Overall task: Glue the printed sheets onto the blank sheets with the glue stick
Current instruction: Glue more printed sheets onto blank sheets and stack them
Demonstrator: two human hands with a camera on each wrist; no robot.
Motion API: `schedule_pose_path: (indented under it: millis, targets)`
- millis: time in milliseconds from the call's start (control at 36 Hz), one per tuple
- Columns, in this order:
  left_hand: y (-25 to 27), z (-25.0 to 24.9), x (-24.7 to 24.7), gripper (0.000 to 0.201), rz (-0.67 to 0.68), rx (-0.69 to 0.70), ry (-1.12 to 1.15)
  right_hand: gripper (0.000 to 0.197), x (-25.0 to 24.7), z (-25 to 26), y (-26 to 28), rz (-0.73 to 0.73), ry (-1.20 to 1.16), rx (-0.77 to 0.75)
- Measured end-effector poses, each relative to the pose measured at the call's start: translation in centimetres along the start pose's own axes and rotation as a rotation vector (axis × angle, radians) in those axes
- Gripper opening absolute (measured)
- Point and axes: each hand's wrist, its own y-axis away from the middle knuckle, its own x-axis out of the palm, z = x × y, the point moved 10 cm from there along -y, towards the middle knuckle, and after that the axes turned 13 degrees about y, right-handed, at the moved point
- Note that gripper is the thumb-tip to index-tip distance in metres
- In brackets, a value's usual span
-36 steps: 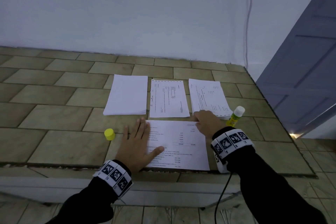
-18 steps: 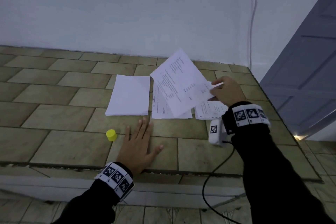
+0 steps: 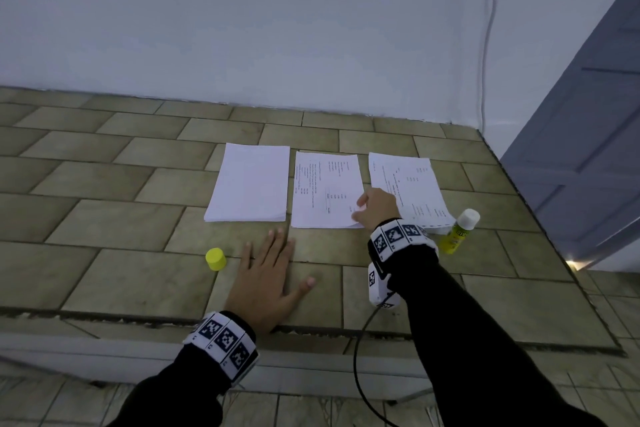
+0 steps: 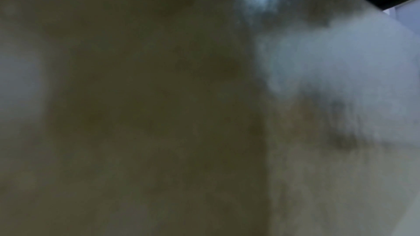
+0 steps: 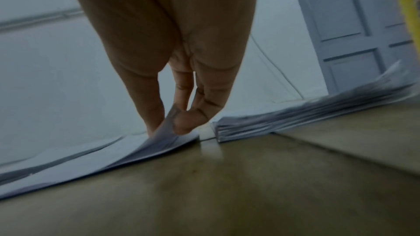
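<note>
Three piles lie in a row on the tiled counter: a blank stack (image 3: 249,184) at the left, a printed stack (image 3: 323,189) in the middle, and another printed stack (image 3: 408,180) at the right. My right hand (image 3: 360,215) pinches the near right corner of the middle stack's top printed sheet (image 5: 163,128), lifting it between thumb and fingers. The right stack (image 5: 295,116) lies just beside it. Flat on the counter in front of the piles, my left hand (image 3: 273,270) holds nothing. The uncapped glue stick (image 3: 457,232) stands by my right wrist. Its yellow cap (image 3: 215,259) sits left of my left hand.
The counter's front edge (image 3: 311,326) runs just under my left wrist. A white wall rises behind the piles and a grey door (image 3: 588,135) stands at the right. A black cable (image 3: 360,367) hangs from my right wrist. The left wrist view is blurred.
My right hand carried the glued sheet from in front of me up onto the right stack, then came down to the middle stack's corner. My left hand stayed flat on the counter.
</note>
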Motion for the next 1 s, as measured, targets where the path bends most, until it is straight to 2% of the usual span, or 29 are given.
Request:
schedule_pose_path:
  millis: [111, 250, 333, 417, 583, 667, 722, 778, 861, 944, 1000]
  targets:
    - [0.1, 0.0, 0.0, 0.115, 0.016, -0.013, -0.012, 0.029, 0.4, 1.2, 0.3, 0.032, 0.194, -0.036]
    - [0.0, 0.1, 0.1, 0.115, 0.044, -0.026, -0.031, 0.022, 0.4, 2.1, 1.1, -0.024, 0.381, -0.055]
    - [0.0, 0.0, 0.0, 0.118, 0.064, -0.022, -0.024, 0.024, -0.3, 2.4, 1.6, -0.062, 0.350, -0.070]
    - [0.3, -0.5, -1.3, 0.119, 0.061, -0.014, 0.052, 0.025, -2.0, 2.3, 2.7, -0.130, 0.172, -0.112]
    - [0.6, -4.4, -8.5, 0.105, -0.003, 0.089, 0.128, 0.014, -8.9, 1.0, 7.4, -0.516, -0.178, -0.269]
    - [-0.3, -4.3, -12.9, 0.095, -0.112, 0.082, 0.159, 0.014, -11.8, -0.4, 10.3, -0.711, -0.249, -0.335]
    - [-1.9, -2.8, -14.8, 0.089, -0.171, 0.022, 0.121, 0.016, -13.4, -1.7, 12.1, -0.851, -0.244, -0.349]
    - [-4.1, 0.0, -15.1, 0.079, -0.170, -0.113, 0.031, 0.026, -14.0, -3.6, 13.1, -0.941, -0.216, -0.296]
    - [-7.3, 4.5, -13.8, 0.074, -0.096, -0.328, -0.065, 0.055, -13.5, -7.5, 12.8, -0.928, -0.243, -0.098]
    - [-9.3, 7.3, -11.4, 0.073, -0.031, -0.450, -0.132, 0.082, -11.0, -11.7, 11.3, -0.751, -0.410, 0.139]
    - [-10.1, 8.3, -10.1, 0.077, -0.005, -0.494, -0.167, 0.088, -9.2, -13.3, 10.5, -0.604, -0.490, 0.255]
